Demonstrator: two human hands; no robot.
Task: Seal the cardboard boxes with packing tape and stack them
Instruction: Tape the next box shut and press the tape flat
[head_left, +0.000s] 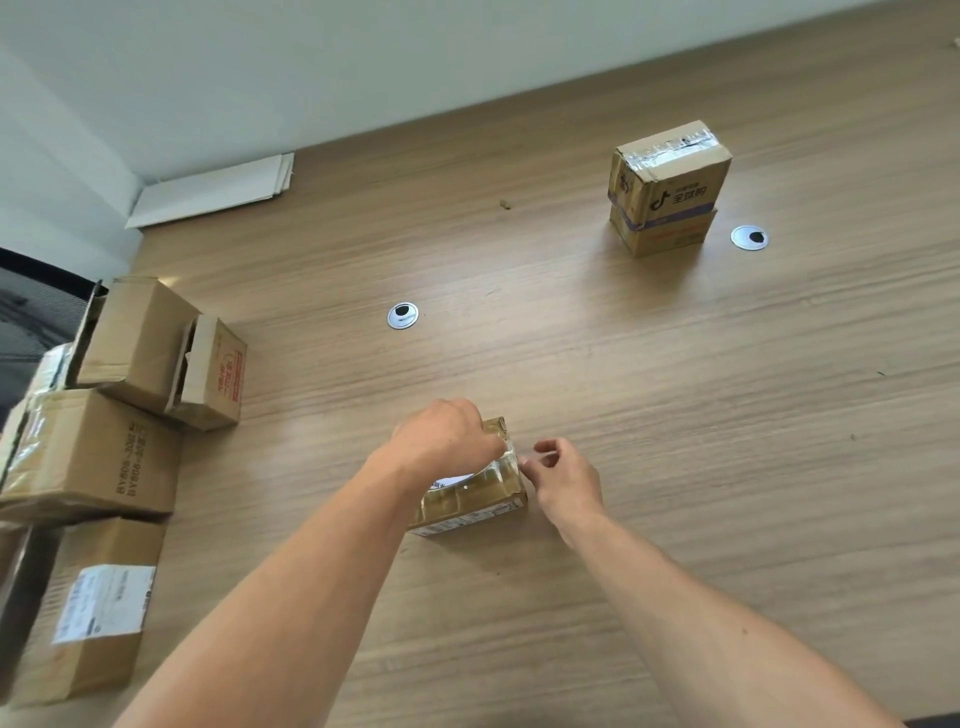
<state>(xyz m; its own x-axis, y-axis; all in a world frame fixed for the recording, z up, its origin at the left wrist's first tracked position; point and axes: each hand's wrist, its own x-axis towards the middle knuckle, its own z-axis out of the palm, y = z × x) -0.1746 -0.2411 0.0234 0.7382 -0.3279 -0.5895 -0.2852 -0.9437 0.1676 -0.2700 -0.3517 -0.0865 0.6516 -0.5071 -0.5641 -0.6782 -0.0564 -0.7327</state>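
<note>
A small cardboard box (470, 506), glossy with clear tape, lies on the wooden table (675, 415) in front of me. My left hand (447, 434) reaches over its top with fingers curled round what looks like a roll of clear packing tape (503, 464); the palm hides most of it. Just right of the box, my right hand (563, 478) pinches a thin strip of tape (540, 457) between thumb and fingertips. At the far right, two sealed boxes (670, 182) stand stacked one on the other.
Several more cardboard boxes (104, 452) crowd the table's left edge, some with open flaps. Two round metal cable grommets (402, 315) (749, 238) are set into the tabletop. Flat white sheets (213, 189) lie at the far left by the wall.
</note>
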